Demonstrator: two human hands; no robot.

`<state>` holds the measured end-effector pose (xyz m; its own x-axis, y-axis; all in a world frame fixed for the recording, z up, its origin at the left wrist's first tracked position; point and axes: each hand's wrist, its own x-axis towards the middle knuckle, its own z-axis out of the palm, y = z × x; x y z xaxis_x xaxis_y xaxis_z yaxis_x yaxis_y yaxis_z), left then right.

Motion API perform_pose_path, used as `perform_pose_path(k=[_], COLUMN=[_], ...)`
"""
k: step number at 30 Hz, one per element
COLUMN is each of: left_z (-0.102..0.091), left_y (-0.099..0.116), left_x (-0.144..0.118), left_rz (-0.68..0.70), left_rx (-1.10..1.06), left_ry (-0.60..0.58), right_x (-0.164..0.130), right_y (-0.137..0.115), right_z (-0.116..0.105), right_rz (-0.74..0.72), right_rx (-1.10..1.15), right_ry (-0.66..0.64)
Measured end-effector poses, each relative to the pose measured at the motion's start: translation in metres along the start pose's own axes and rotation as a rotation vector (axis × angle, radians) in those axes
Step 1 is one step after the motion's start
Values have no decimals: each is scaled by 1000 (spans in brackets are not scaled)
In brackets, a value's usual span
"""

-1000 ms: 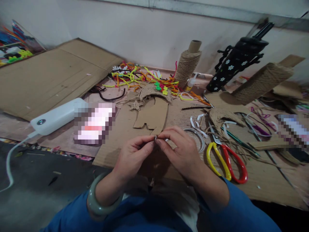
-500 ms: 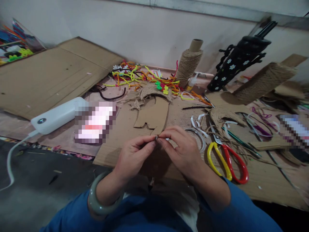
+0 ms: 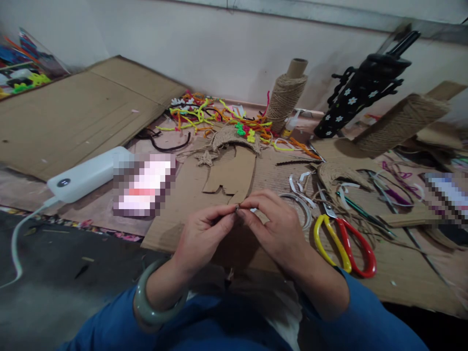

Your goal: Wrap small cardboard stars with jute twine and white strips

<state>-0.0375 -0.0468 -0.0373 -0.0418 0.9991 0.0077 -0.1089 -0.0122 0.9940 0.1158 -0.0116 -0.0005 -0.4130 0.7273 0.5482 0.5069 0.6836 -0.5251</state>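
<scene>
A tiny metallic piece [image 3: 237, 208] is pinched between the fingertips of the left hand [image 3: 203, 236] and right hand [image 3: 274, 229], above corrugated cardboard [image 3: 175, 229]; glossy scissors [image 3: 343, 241] lie nearby.

Your left hand [image 3: 203, 236] and right hand [image 3: 276, 229] met at lower centre of the frame, fingertips pinched together, both wrists angled inward, 2 forearms rising from below.
</scene>
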Motion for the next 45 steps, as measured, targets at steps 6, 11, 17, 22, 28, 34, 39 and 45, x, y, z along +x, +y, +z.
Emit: perform_pose_path(k=[6,11,17,22,28,34,39,45], left_z=[0,0,0,0,-1,0,-1,-1], left_y=[0,-1,-1,-1,-3,-1,-2,-2], left_x=[1,1,0,0,1,0,0,1], left_rz=[2,-8,-2,2,-1,-15,-8,-6], left_rx=[11,-14,-19,-5,0,-8,-12,6], left_ry=[-3,15,-6,-6,0,-18,-8,-18], right_x=[-1,-1,-1,0,-1,-2,-1,0], right_y=[0,1,2,2,1,3,3,3], right_z=[1,2,1,2,2,2,1,1], right_rz=[12,17,1,-8,-5,5,-10,-7], right_rx=[0,18,18,10,10,16,25,15], right_ry=[-4,-3,-6,1,-10,-18,-20,-24])
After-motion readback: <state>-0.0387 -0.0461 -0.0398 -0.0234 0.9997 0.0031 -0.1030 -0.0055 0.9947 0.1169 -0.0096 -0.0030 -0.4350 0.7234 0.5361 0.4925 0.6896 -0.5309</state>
